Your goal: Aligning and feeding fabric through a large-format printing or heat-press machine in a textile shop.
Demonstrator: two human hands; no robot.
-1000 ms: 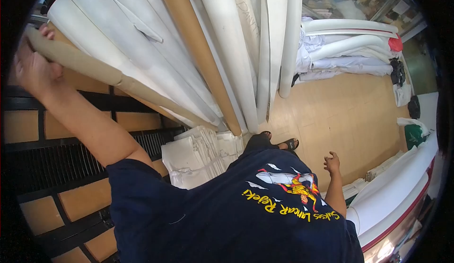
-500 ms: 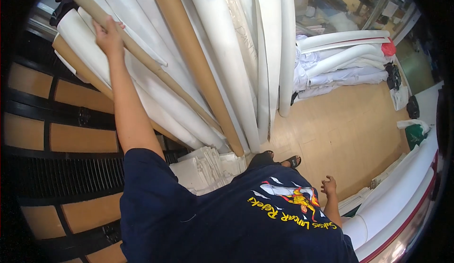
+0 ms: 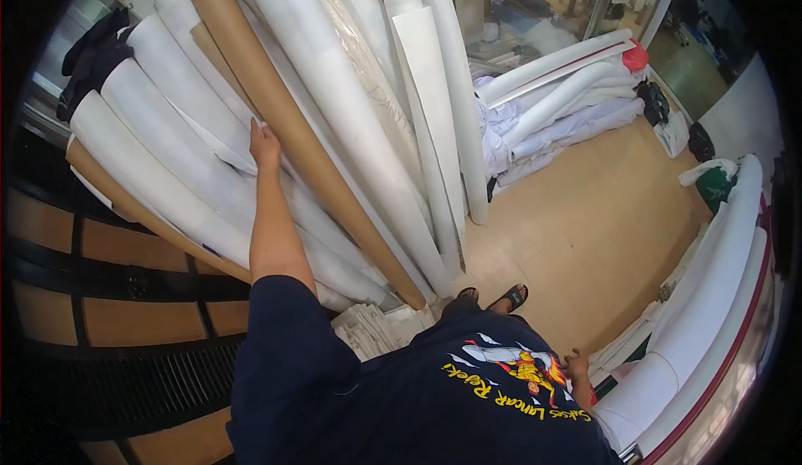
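Note:
On the left side, my left hand (image 3: 265, 145) is raised among a leaning stand of long rolls. Its fingers are closed on a thin brown cardboard tube (image 3: 219, 62), partly hidden by the hand and a thicker roll. Right beside it slants the thicker brown roll (image 3: 284, 122). White rolls (image 3: 171, 147) lean on both sides of it. Down at the right of my dark shirt, my right hand (image 3: 576, 365) hangs with slightly bent fingers and nothing visible in it. The shirt hides part of that arm.
Folded white sheets (image 3: 376, 330) are stacked at the foot of the rolls. More white rolls (image 3: 576, 118) lie in a pile by the glass at the back. A long white roll (image 3: 693, 323) lies along the right side. Dark shelving (image 3: 134, 281) stands at the left.
The thin cardboard tube has tilted and moved right, against the thicker brown roll. My left hand has gone right and lower with it. My right hand has dropped slightly.

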